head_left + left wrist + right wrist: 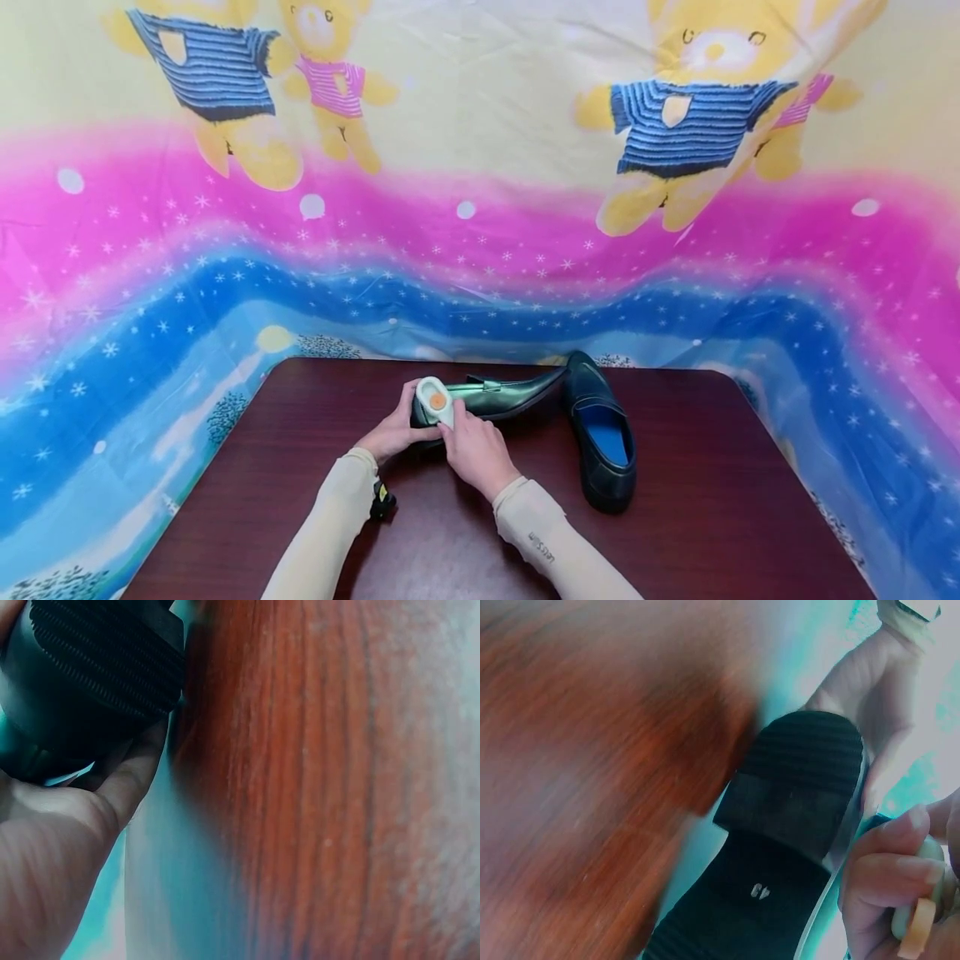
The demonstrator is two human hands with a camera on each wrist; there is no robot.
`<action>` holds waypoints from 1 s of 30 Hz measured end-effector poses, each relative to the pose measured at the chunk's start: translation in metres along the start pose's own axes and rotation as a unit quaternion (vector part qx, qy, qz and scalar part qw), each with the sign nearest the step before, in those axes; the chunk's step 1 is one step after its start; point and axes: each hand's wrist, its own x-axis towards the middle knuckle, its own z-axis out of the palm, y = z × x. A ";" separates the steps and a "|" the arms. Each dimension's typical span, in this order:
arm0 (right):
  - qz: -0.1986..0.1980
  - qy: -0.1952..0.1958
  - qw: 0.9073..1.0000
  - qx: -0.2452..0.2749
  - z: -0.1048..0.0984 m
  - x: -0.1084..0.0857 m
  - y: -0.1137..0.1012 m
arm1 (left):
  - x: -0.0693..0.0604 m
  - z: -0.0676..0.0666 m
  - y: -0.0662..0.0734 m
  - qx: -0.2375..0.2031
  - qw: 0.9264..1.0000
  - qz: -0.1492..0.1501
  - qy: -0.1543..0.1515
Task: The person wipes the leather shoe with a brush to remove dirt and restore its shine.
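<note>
Both forearms, in cream sleeves (322,517), are stretched forward over a dark wooden table (697,533) and brought close together at the wrists. The left hand (397,429) is curled round the heel end of a black shoe (517,397), which is gripped from the left. The right hand (483,454) is closed in a narrow pinch, and a small white oval piece (427,387) is held between its thumb and fingers, just in front of that heel.

On the shoe a glossy dark upper is seen, with a strap across the top. Its sole (780,847) is shown in the right wrist view: black, ridged at the heel and marked with a small pale number. The white piece is rounded, with an orange disc (437,402) set in its face.

The shoe is held on its side, heel at the left hand and toe pointed to the right, beyond the right hand. The white piece is placed between the two hands. Whether the shoe is touched by it cannot be told. To the right of the hands, a second black shoe (596,417) with a blue lining is laid on the table, its toe near the first shoe's toe.
</note>
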 end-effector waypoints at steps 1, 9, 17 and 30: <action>0.006 0.000 1.000 0.001 -0.001 0.000 0.001 | 0.000 0.000 0.000 -0.004 1.000 -0.001 0.000; 0.037 0.026 0.999 -0.010 -0.015 -0.005 0.022 | 0.002 0.004 0.003 -0.001 1.000 0.008 -0.003; 0.072 0.048 0.996 -0.016 -0.027 -0.013 0.035 | 0.001 0.002 0.000 -0.013 1.000 -0.004 -0.001; -0.038 0.000 0.999 0.019 -0.005 -0.010 0.004 | -0.004 -0.002 -0.001 0.048 0.998 0.038 -0.008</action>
